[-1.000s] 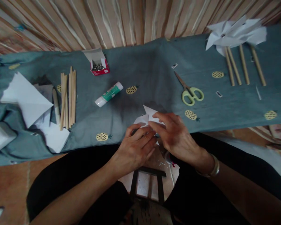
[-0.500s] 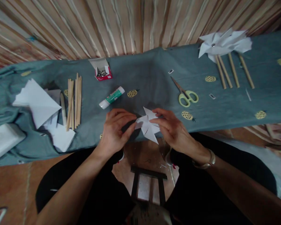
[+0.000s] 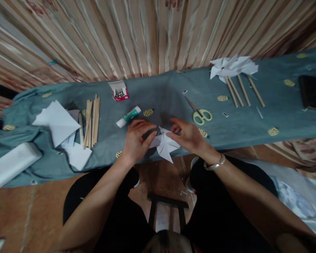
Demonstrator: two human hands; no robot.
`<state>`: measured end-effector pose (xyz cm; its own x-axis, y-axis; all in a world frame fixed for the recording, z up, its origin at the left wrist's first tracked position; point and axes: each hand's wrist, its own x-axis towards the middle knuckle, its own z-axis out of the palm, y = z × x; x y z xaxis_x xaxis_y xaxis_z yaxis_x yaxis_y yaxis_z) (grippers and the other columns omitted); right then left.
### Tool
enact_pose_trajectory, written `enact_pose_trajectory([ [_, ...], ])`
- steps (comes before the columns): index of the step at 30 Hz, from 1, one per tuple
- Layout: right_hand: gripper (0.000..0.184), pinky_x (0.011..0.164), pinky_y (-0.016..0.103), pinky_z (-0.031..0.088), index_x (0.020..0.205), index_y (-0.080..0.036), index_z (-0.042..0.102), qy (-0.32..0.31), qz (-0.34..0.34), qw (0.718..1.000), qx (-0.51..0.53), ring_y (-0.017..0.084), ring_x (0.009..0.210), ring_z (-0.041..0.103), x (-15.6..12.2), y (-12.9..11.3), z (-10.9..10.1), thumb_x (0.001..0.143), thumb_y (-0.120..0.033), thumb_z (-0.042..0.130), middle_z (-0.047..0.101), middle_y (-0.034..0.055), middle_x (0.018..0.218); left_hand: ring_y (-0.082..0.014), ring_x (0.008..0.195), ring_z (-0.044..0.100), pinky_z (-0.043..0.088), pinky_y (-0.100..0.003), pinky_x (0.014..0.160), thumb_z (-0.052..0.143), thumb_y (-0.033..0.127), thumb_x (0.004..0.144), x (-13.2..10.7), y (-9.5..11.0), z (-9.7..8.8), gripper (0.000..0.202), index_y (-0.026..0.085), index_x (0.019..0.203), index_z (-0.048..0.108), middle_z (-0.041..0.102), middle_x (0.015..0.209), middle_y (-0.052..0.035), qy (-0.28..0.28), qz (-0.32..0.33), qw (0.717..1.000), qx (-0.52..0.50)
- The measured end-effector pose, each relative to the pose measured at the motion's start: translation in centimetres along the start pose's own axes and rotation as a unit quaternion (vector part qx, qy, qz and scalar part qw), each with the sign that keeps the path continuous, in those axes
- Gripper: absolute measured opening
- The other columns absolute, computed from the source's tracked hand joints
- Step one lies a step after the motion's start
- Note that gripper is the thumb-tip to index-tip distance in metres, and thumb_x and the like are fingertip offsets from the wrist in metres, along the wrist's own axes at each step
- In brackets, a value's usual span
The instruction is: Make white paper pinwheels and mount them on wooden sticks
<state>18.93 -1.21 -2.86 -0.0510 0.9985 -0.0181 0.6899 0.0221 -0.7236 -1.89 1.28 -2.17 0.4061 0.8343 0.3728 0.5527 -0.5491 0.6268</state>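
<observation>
A white paper pinwheel [image 3: 165, 144] with pointed blades lies between my two hands near the front edge of the table. My left hand [image 3: 140, 141] is closed, thumb and fingers pinching the pinwheel's left side. On the other side, my right hand [image 3: 187, 136] has its thumb on the upper right blade; the forefinger is lifted and the remaining fingers curl in behind, partly hidden. Just beyond my left hand lies a green and white glue stick [image 3: 129, 116]. Scissors [image 3: 200, 113] with light green handles rest beyond my right hand.
An open red box [image 3: 121, 96] holds metal pins. Wooden sticks [image 3: 92, 123] and white paper sheets [image 3: 58, 123] lie left, beside a white block [image 3: 14, 165]. Pinwheels on sticks [image 3: 235, 70] lie back right, with a dark flat object [image 3: 313, 92] at far right.
My view has shifted, bringing the dark object at far right into sight. My right forefinger has lifted off the pinwheel while the thumb stays on it. My left hand still pinches its left side.
</observation>
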Motion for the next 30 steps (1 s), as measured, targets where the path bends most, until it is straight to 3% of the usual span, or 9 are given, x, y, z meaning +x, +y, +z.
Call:
enact_pose_trajectory([
  [5, 0.040, 0.065, 0.027, 0.047, 0.114, -0.014, 0.066, -0.046, 0.022, 0.999, -0.009, 0.017, 0.069, 0.066, 0.4, -1.4, 0.0, 0.077, -0.025, 0.072, 0.074, 0.0029, 0.078, -0.0227, 0.099, 0.063, 0.050, -0.043, 0.091, 0.063, 0.026, 0.088, 1.2, 0.0, 0.5, 0.015, 0.019, 0.098, 0.072, 0.075, 0.093, -0.0057, 0.025, 0.006, 1.000, -0.008],
  [10, 0.036, 0.075, 0.030, 0.048, 0.112, -0.012, 0.066, -0.036, -0.026, 0.997, -0.064, 0.021, 0.088, 0.068, 0.2, -2.1, 0.4, 0.078, -0.021, 0.071, 0.074, 0.0087, 0.096, -0.0218, 0.101, 0.064, 0.050, -0.044, 0.093, 0.064, 0.026, 0.088, 1.9, 0.0, 0.8, 0.015, 0.020, 0.099, 0.072, 0.075, 0.097, -0.0066, 0.046, 0.004, 0.999, -0.026],
  [14, 0.025, 0.067, 0.028, 0.045, 0.103, -0.016, 0.068, -0.053, -0.036, 0.995, -0.076, 0.019, 0.077, 0.067, 0.4, -2.3, 0.7, 0.078, -0.016, 0.066, 0.074, 0.0038, 0.082, -0.0215, 0.102, 0.065, 0.049, -0.044, 0.095, 0.064, 0.025, 0.088, 2.3, 0.3, 0.7, 0.015, 0.020, 0.100, 0.072, 0.076, 0.100, -0.0057, 0.051, 0.000, 0.998, -0.027],
  [18, 0.021, 0.059, 0.026, 0.041, 0.094, -0.018, 0.070, -0.080, -0.003, 0.997, -0.001, 0.015, 0.063, 0.063, 0.9, -2.2, 0.8, 0.075, -0.013, 0.064, 0.072, 0.0001, 0.071, -0.0208, 0.101, 0.066, 0.048, -0.044, 0.097, 0.064, 0.023, 0.087, 2.6, 0.1, 0.5, 0.014, 0.021, 0.099, 0.072, 0.076, 0.102, -0.0053, 0.064, -0.014, 0.997, -0.038],
  [22, 0.020, 0.057, 0.026, 0.044, 0.089, -0.017, 0.071, -0.076, 0.039, 0.977, 0.193, 0.013, 0.059, 0.062, 1.6, -1.5, 0.4, 0.069, -0.023, 0.072, 0.069, -0.0013, 0.066, -0.0205, 0.106, 0.065, 0.048, -0.043, 0.100, 0.064, 0.028, 0.088, 2.7, -0.4, 0.3, 0.016, 0.022, 0.101, 0.072, 0.075, 0.105, -0.0051, 0.085, -0.071, 0.989, -0.094],
  [25, 0.028, 0.060, 0.028, 0.049, 0.084, -0.019, 0.072, -0.049, 0.094, 0.930, 0.351, 0.014, 0.063, 0.063, 2.3, -0.9, -0.8, 0.060, -0.029, 0.081, 0.071, -0.0006, 0.071, -0.0217, 0.115, 0.063, 0.047, -0.045, 0.102, 0.063, 0.033, 0.088, 2.4, -0.8, 0.5, 0.031, 0.025, 0.118, 0.064, 0.069, 0.122, -0.0070, 0.117, -0.149, 0.958, -0.213],
  [27, 0.030, 0.064, 0.029, 0.051, 0.082, -0.020, 0.073, -0.019, 0.126, 0.899, 0.419, 0.013, 0.065, 0.064, 2.8, -0.7, -1.8, 0.055, -0.029, 0.085, 0.072, -0.0008, 0.073, -0.0226, 0.121, 0.061, 0.047, -0.046, 0.102, 0.062, 0.036, 0.088, 2.2, -0.7, 0.9, 0.043, 0.027, 0.130, 0.053, 0.059, 0.137, -0.0098, 0.129, -0.201, 0.917, -0.319],
  [30, 0.030, 0.069, 0.028, 0.053, 0.078, -0.022, 0.075, 0.024, 0.150, 0.862, 0.485, 0.013, 0.068, 0.065, 3.3, -0.8, -3.0, 0.052, -0.028, 0.089, 0.073, -0.0013, 0.077, -0.0246, 0.123, 0.060, 0.046, -0.046, 0.104, 0.066, 0.037, 0.084, 1.8, -0.2, 1.8, 0.057, 0.022, 0.135, 0.046, 0.056, 0.139, -0.0148, 0.102, -0.268, 0.855, -0.432],
])
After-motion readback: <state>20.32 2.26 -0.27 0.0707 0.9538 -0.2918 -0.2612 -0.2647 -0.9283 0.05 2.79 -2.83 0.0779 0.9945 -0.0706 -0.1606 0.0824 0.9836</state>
